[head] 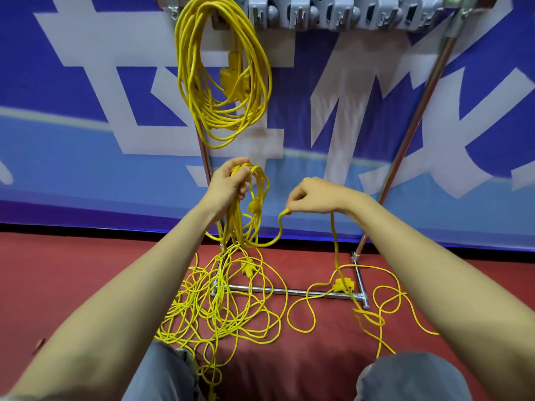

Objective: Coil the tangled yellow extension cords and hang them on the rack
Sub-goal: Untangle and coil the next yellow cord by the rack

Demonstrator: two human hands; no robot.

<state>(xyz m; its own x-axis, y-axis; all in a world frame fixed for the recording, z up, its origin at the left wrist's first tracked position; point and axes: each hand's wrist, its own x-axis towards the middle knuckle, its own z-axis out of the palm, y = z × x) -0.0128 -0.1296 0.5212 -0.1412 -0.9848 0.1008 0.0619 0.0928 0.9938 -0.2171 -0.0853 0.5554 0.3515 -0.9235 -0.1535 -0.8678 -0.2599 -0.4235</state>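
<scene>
Pinching the loose cord (285, 212) between right fingers (295, 198), just right of the partial coil (254, 206); clamping that coil's top in curled left fingers (243, 173), with loops hanging vertically and the strand sagging across between both; trailing down into the tangled pile (223, 308) on the floor (86, 285), beneath the rack (428, 91) carrying one hung coil (231, 123).

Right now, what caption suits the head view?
Left hand grips a part-wound cord, right hand pinches a strand; one coil hangs above.

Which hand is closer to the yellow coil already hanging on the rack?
Left. The left hand grips loops just below the hanging coil; the right hand pinches a cord lower, off to the right.
</scene>
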